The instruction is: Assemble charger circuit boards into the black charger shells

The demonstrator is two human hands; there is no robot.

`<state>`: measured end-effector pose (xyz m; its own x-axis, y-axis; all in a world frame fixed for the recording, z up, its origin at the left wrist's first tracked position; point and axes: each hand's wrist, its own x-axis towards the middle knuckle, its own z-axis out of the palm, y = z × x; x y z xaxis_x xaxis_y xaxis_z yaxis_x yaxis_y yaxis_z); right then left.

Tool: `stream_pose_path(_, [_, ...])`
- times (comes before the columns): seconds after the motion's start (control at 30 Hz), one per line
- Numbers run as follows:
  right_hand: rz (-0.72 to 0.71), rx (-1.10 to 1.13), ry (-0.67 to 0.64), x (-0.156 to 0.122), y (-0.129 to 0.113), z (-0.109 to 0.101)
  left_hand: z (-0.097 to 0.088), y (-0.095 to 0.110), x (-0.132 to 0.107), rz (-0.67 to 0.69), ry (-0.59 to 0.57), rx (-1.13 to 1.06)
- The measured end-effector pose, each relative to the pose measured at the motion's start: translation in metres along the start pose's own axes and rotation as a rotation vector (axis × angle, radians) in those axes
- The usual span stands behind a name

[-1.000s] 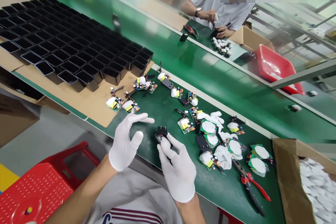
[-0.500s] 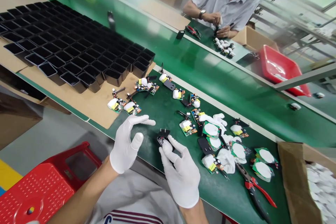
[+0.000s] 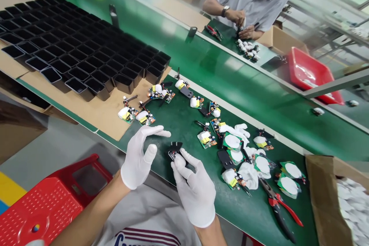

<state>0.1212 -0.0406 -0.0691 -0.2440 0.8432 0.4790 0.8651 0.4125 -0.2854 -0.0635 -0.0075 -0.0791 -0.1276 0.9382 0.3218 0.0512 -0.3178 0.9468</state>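
Observation:
White-gloved, my right hand (image 3: pixel 194 188) grips a circuit board assembly (image 3: pixel 174 151) with a black pronged end piece, over the front edge of the green bench. My fingers cover much of the board. My left hand (image 3: pixel 141 155), gloved as well, is held open to its left, thumb apart from the fingers and nothing in it. Beyond the hands lie several similar circuit boards (image 3: pixel 205 138) with white pads, yellow blocks and black pieces. Red-and-black pliers (image 3: pixel 278 203) rest on the bench at right, close to a crumpled white glove (image 3: pixel 248 176).
Rows of black rectangular cases (image 3: pixel 123 81) stand on cardboard at the left. A carton (image 3: pixel 324 196) of white pieces is at the right edge. Below left is a red stool (image 3: pixel 49 200). Across a green divider, a co-worker's hands (image 3: pixel 242 25) handle a part near a red bin (image 3: pixel 311 75).
My right hand has shifted slightly left with the circuit board assembly, closer to my left hand. My left hand stays open in nearly the same place.

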Motion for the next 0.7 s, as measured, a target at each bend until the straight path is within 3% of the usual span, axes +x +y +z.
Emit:
stream_pose_path(0.27, [0.025,0.023,0.04,0.003,0.0,0.002,-0.001,0.0,0.0,0.003,0.001,0.007])
stream_pose_path(0.53, [0.072,0.082,0.057,0.005,0.007,0.002,-0.003,0.002,0.006,-0.024,-0.113,0.007])
stream_pose_path(0.6, [0.13,0.168,0.066,0.006,0.009,-0.001,-0.004,0.001,0.006,-0.026,-0.115,0.017])
stream_pose_path(0.7, [0.324,0.368,0.109,0.01,0.014,-0.008,-0.004,0.0,0.006,-0.028,-0.117,0.025])
